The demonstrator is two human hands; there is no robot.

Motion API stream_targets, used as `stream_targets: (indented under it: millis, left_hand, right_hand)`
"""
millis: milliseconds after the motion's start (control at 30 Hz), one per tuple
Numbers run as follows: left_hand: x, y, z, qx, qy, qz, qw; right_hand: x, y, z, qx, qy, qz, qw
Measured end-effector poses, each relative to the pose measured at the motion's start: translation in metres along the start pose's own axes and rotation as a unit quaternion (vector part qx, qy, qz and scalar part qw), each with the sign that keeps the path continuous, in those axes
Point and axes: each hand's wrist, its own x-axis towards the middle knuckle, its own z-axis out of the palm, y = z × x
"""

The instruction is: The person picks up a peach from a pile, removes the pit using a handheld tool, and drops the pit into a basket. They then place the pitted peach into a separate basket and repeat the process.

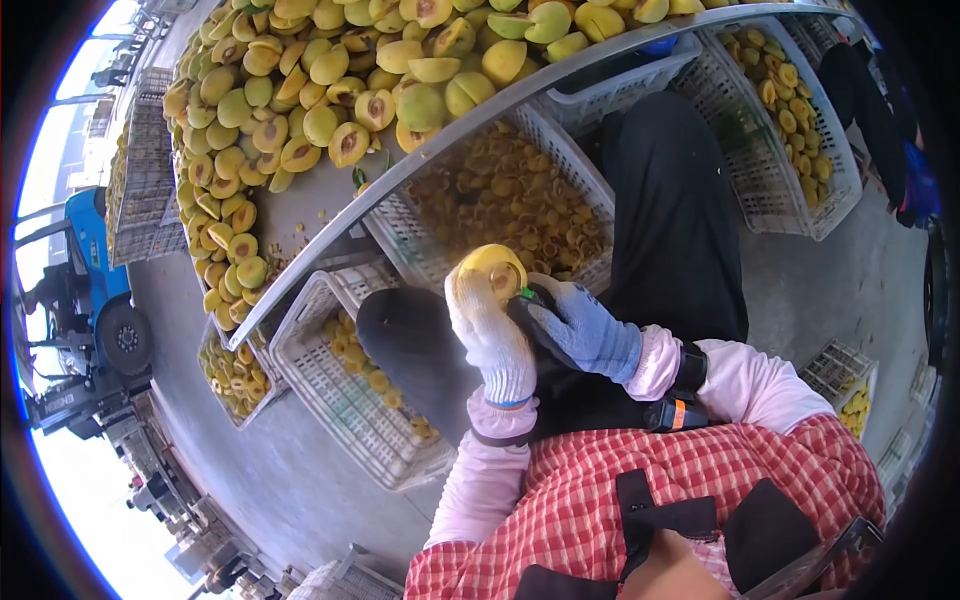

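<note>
My left hand point(488, 335), in a white knit glove, is closed around a halved yellow peach point(493, 268), its cut face with the brown pit area turned up. Close against the fruit's lower right edge is my right hand point(583, 325) in a blue-grey glove. Its fingers are wrapped round a dark-handled tool point(527, 310) with a small green part; the working end is hidden. Below both hands, between my knees, a white crate point(405, 240) holds many small brownish scraps point(500, 195).
A metal-edged table point(330, 232) heaped with halved peaches point(420, 105) lies ahead. Crates of fruit stand at left point(330, 385) and right point(800, 205). A blue forklift point(92, 250) is at far left; another person's dark-clothed leg point(865, 110) shows at far right.
</note>
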Motion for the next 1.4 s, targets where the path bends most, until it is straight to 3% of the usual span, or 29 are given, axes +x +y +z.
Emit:
stream_targets:
  millis: [200, 233, 267, 300, 400, 433, 500, 600, 733, 767, 833, 867, 1000, 1033, 1067, 1100, 1133, 1200, 1233, 1300, 1333, 1367, 1400]
  left_hand:
    - [0.003, 0.013, -0.009, 0.087, -0.106, 0.021, 0.990]
    - [0.006, 0.032, -0.009, 0.129, -0.161, 0.005, 0.978]
    - [0.008, 0.056, -0.009, 0.171, -0.213, -0.012, 0.962]
    - [0.012, 0.067, -0.008, 0.149, -0.228, -0.091, 0.958]
    - [0.024, 0.063, -0.007, 0.138, -0.236, -0.067, 0.960]
    - [0.023, 0.062, -0.007, 0.167, -0.236, -0.023, 0.957]
    - [0.020, 0.056, -0.005, 0.222, -0.236, 0.064, 0.944]
    - [0.022, 0.038, -0.008, 0.112, -0.258, 0.128, 0.951]
    - [0.021, 0.041, -0.007, -0.031, -0.335, -0.026, 0.941]
    - [0.024, 0.029, -0.009, -0.044, -0.338, -0.029, 0.940]
    - [0.015, 0.025, -0.005, -0.143, -0.329, -0.117, 0.926]
    - [0.012, 0.024, -0.004, -0.192, -0.322, -0.160, 0.913]
    - [0.012, 0.022, -0.007, -0.160, -0.324, -0.100, 0.927]
    - [0.009, 0.025, -0.003, -0.213, -0.256, -0.153, 0.931]
    - [0.006, 0.026, 0.003, -0.263, -0.185, -0.203, 0.925]
    - [0.007, 0.020, 0.010, -0.309, -0.040, -0.241, 0.919]
    - [0.010, 0.007, -0.011, -0.325, -0.100, -0.244, 0.908]
    - [0.018, -0.005, -0.041, -0.345, -0.233, -0.252, 0.873]
    - [0.007, 0.020, -0.022, -0.244, -0.040, -0.221, 0.943]
    - [0.015, 0.036, -0.052, -0.099, -0.025, -0.109, 0.989]
    - [0.017, 0.044, -0.068, -0.047, -0.005, 0.001, 0.999]
    - [0.025, 0.047, -0.094, 0.046, 0.022, 0.108, 0.993]
    - [0.033, 0.055, -0.124, 0.109, 0.058, 0.146, 0.982]
  right_hand:
    - [0.000, -0.001, -0.005, 0.210, -0.073, 0.158, 0.962]
    - [0.002, 0.000, -0.004, 0.260, -0.082, 0.182, 0.945]
    - [0.004, 0.000, -0.004, 0.258, -0.096, 0.188, 0.943]
    - [0.008, 0.000, -0.003, 0.255, -0.110, 0.195, 0.941]
    - [0.011, -0.006, -0.005, 0.267, -0.144, 0.237, 0.923]
    - [0.012, -0.009, -0.007, 0.273, -0.153, 0.255, 0.915]
    - [0.011, -0.012, -0.016, 0.422, -0.229, 0.336, 0.811]
    - [0.006, -0.010, -0.017, 0.622, -0.290, 0.391, 0.613]
    - [-0.002, 0.001, -0.003, 0.796, -0.321, 0.353, 0.372]
    - [-0.003, 0.002, -0.001, 0.806, -0.319, 0.350, 0.356]
    - [-0.005, 0.003, 0.000, 0.824, -0.311, 0.344, 0.324]
    - [-0.006, 0.004, 0.001, 0.828, -0.313, 0.345, 0.314]
    - [-0.010, 0.004, 0.007, 0.846, -0.309, 0.340, 0.271]
    - [-0.009, 0.001, 0.008, 0.852, -0.306, 0.334, 0.263]
    - [-0.005, -0.003, 0.003, 0.847, -0.319, 0.296, 0.305]
    - [0.005, -0.011, -0.008, 0.839, -0.335, 0.256, 0.344]
    - [0.013, -0.014, -0.016, 0.828, -0.349, 0.215, 0.382]
    - [0.010, 0.006, -0.013, 0.840, -0.288, 0.265, 0.377]
    - [0.006, 0.020, -0.008, 0.840, -0.272, 0.300, 0.361]
    - [0.001, 0.029, -0.003, 0.835, -0.263, 0.347, 0.338]
    - [0.003, 0.025, -0.004, 0.826, -0.274, 0.349, 0.348]
    - [0.005, 0.018, -0.006, 0.818, -0.284, 0.348, 0.359]
    - [0.008, 0.014, -0.010, 0.810, -0.292, 0.346, 0.372]
